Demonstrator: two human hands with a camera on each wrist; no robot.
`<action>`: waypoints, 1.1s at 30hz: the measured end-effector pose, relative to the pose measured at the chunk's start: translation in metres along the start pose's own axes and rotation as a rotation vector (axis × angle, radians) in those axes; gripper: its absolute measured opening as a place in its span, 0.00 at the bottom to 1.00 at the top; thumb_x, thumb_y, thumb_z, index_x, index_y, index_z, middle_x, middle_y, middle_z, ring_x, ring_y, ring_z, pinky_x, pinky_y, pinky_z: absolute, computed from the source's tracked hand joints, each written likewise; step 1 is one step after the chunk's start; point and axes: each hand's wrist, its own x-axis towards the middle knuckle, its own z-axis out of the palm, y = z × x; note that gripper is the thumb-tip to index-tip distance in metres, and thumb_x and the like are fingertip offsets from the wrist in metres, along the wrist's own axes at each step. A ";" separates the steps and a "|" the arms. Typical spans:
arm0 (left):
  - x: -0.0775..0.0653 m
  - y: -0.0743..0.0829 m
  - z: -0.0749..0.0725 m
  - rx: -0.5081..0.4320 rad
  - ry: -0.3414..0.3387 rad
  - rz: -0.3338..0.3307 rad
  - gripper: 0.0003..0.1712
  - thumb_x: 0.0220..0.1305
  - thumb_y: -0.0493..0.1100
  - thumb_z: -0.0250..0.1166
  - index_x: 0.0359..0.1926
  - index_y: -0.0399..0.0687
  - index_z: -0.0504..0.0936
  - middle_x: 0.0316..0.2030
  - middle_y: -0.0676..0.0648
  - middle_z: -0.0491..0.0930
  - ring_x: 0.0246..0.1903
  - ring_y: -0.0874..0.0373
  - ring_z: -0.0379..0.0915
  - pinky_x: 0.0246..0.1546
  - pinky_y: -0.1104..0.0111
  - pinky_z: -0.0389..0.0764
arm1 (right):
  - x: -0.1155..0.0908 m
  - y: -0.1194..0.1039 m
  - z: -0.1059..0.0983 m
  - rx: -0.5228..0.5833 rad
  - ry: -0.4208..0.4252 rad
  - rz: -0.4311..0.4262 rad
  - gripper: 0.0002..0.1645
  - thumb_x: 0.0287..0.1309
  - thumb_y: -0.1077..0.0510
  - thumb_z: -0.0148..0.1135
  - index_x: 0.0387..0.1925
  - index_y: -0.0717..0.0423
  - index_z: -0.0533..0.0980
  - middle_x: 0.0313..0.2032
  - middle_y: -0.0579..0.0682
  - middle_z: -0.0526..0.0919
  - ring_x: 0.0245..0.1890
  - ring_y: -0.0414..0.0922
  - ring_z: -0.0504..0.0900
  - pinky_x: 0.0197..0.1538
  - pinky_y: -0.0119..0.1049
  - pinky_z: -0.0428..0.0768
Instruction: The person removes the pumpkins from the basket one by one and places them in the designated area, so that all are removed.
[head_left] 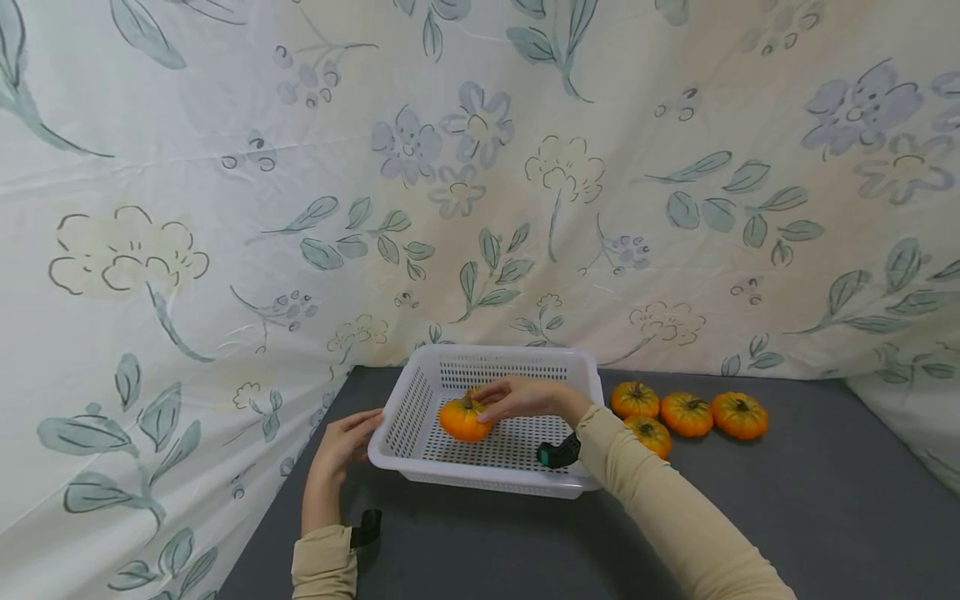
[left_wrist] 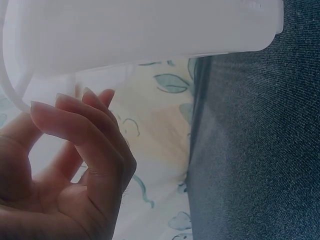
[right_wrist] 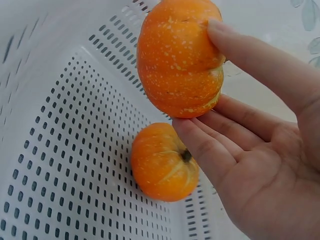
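Observation:
A white perforated plastic basket (head_left: 487, 477) stands on the dark table. My left hand (head_left: 347, 442) grips its left rim; in the left wrist view the fingers curl beneath the rim, next to the smooth outer wall (left_wrist: 150, 32). Inside the basket, my right hand (head_left: 522, 398) holds a small orange pumpkin (head_left: 462, 422) between thumb and fingers. The right wrist view shows this held pumpkin (right_wrist: 180, 60) raised over the basket floor. Below it a second pumpkin (right_wrist: 162, 165) lies on the perforated floor, its stem turned sideways; the held one hides most of it in the head view.
Several more orange pumpkins (head_left: 740, 416) sit in a cluster on the table, right of the basket. One of them (head_left: 649, 435) is partly covered by the right sleeve. A floral cloth (head_left: 480, 200) hangs behind the table and along its left side.

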 end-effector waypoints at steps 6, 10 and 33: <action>-0.001 -0.001 0.001 0.001 0.002 -0.005 0.30 0.63 0.53 0.67 0.60 0.40 0.77 0.48 0.44 0.83 0.33 0.61 0.80 0.33 0.66 0.79 | -0.015 0.001 -0.005 0.004 0.053 0.004 0.36 0.61 0.52 0.66 0.68 0.54 0.67 0.69 0.53 0.67 0.69 0.49 0.68 0.71 0.51 0.63; -0.002 -0.001 0.001 -0.003 0.000 -0.003 0.30 0.63 0.53 0.66 0.60 0.40 0.77 0.47 0.45 0.84 0.33 0.62 0.80 0.33 0.67 0.78 | -0.029 0.000 -0.009 0.008 0.061 -0.011 0.36 0.62 0.53 0.64 0.70 0.55 0.65 0.72 0.54 0.63 0.72 0.52 0.62 0.72 0.51 0.62; -0.002 0.003 0.001 0.019 -0.005 -0.015 0.30 0.64 0.54 0.65 0.61 0.41 0.77 0.53 0.40 0.81 0.35 0.60 0.80 0.36 0.66 0.80 | -0.101 0.020 -0.042 -0.079 0.204 -0.058 0.43 0.62 0.48 0.64 0.72 0.58 0.58 0.73 0.57 0.60 0.74 0.56 0.59 0.71 0.52 0.61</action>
